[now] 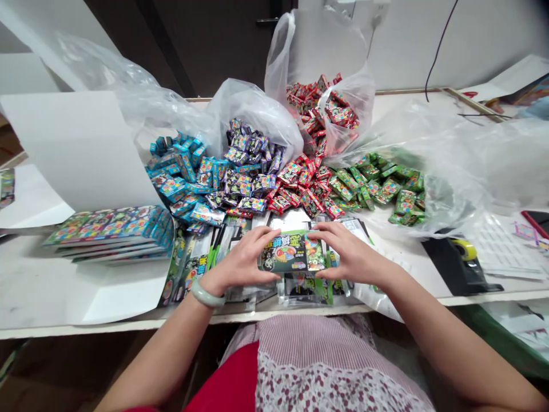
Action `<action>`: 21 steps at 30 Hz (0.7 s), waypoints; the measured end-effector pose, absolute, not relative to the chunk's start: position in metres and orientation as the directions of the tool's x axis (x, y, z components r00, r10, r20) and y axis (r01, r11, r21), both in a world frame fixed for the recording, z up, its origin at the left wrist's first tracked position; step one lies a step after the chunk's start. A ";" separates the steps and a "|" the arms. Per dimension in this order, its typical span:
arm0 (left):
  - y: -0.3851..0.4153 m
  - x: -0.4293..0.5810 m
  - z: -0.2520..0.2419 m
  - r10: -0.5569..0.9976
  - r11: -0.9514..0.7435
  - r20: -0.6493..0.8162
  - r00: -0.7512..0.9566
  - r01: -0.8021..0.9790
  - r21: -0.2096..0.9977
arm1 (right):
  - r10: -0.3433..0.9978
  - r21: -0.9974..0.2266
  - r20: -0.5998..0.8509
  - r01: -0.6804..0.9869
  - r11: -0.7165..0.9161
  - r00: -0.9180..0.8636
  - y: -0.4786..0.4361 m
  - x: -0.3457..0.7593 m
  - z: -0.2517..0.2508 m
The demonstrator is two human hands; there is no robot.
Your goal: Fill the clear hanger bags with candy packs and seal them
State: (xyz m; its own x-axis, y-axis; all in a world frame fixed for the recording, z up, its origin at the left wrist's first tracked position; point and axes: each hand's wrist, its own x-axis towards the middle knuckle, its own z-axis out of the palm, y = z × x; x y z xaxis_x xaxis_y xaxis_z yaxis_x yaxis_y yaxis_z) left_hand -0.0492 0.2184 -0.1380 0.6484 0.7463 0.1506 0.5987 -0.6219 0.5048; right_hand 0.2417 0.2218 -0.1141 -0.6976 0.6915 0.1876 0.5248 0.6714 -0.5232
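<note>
The left hand [240,262] and the right hand [352,258] both grasped one pack [285,253], a flat green-and-black printed thing, each hand pinching an end between thumb and fingers; the pack was held level just above the near edge of the table [38,286], over a loose layer of similar flat packs [306,289] lying under the hands; a small green box [315,256] showed at the pack's right end, by the right fingertips, though whether it lay inside the pack or on it could not be told; a pale bangle [206,294] ringed the left wrist; beyond the hands four heaps of little boxes ran left to right, the blue heap [180,177], the purple heap [249,169], the red heap [300,186] and the green heap [386,183], each touching its neighbour; the purple heap spilled from a clear bag [253,103], and more red boxes filled a second bag [343,86] standing behind; a stack [111,232] of printed cards lay well to the left, beside a curled white sheet [81,149]; a tape dispenser [458,260] sat to the right, near the table's edge
</note>
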 end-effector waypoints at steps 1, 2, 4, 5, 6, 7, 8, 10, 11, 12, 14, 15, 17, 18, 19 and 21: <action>0.219 -0.049 -0.138 0.750 -0.621 0.156 0.643 0.604 0.499 | 0.703 -0.543 0.188 0.524 0.656 -0.686 0.222 0.240 -0.116; 0.219 -0.048 -0.137 0.754 -0.621 0.164 0.636 0.610 0.493 | 0.715 -0.569 0.192 0.517 0.639 -0.672 0.222 0.237 -0.119; 0.219 -0.047 -0.137 0.772 -0.611 0.195 0.605 0.624 0.487 | 0.750 -0.623 0.215 0.504 0.599 -0.626 0.221 0.231 -0.125; 0.219 -0.046 -0.136 0.787 -0.599 0.214 0.579 0.634 0.489 | 0.778 -0.642 0.239 0.506 0.576 -0.582 0.219 0.227 -0.128; 0.219 -0.045 -0.137 0.802 -0.585 0.231 0.551 0.645 0.493 | 0.807 -0.655 0.265 0.516 0.553 -0.528 0.217 0.223 -0.131; 0.218 -0.045 -0.137 0.814 -0.572 0.244 0.527 0.653 0.496 | 0.828 -0.662 0.285 0.525 0.535 -0.484 0.213 0.219 -0.134; 0.217 -0.044 -0.138 0.822 -0.563 0.250 0.512 0.659 0.499 | 0.839 -0.666 0.291 0.532 0.523 -0.461 0.209 0.214 -0.136; 0.215 -0.044 -0.140 0.823 -0.559 0.241 0.514 0.658 0.505 | 0.830 -0.671 0.268 0.523 0.525 -0.490 0.201 0.207 -0.141; 0.214 -0.045 -0.141 0.822 -0.558 0.231 0.521 0.654 0.511 | 0.818 -0.676 0.253 0.511 0.531 -0.517 0.198 0.205 -0.143; 0.214 -0.046 -0.142 0.823 -0.555 0.222 0.523 0.653 0.515 | 0.815 -0.685 0.249 0.500 0.531 -0.524 0.198 0.205 -0.145; 0.213 -0.051 -0.144 0.837 -0.535 0.220 0.500 0.668 0.517 | 0.845 -0.707 0.285 0.495 0.504 -0.453 0.206 0.209 -0.147; 0.213 -0.055 -0.144 0.850 -0.518 0.225 0.476 0.683 0.514 | 0.866 -0.714 0.314 0.504 0.486 -0.390 0.214 0.213 -0.149; 0.214 -0.060 -0.144 0.872 -0.488 0.240 0.427 0.709 0.510 | 0.902 -0.699 0.346 0.569 0.432 -0.260 0.239 0.221 -0.151; 0.214 -0.062 -0.143 0.877 -0.479 0.247 0.411 0.715 0.510 | 0.917 -0.677 0.341 0.622 0.393 -0.207 0.253 0.225 -0.153; 0.215 -0.064 -0.143 0.881 -0.472 0.251 0.400 0.718 0.511 | 0.934 -0.651 0.319 0.680 0.338 -0.158 0.267 0.226 -0.155; 0.214 -0.064 -0.142 0.884 -0.468 0.260 0.389 0.723 0.509 | 0.975 -0.661 0.216 0.727 0.184 -0.050 0.293 0.226 -0.161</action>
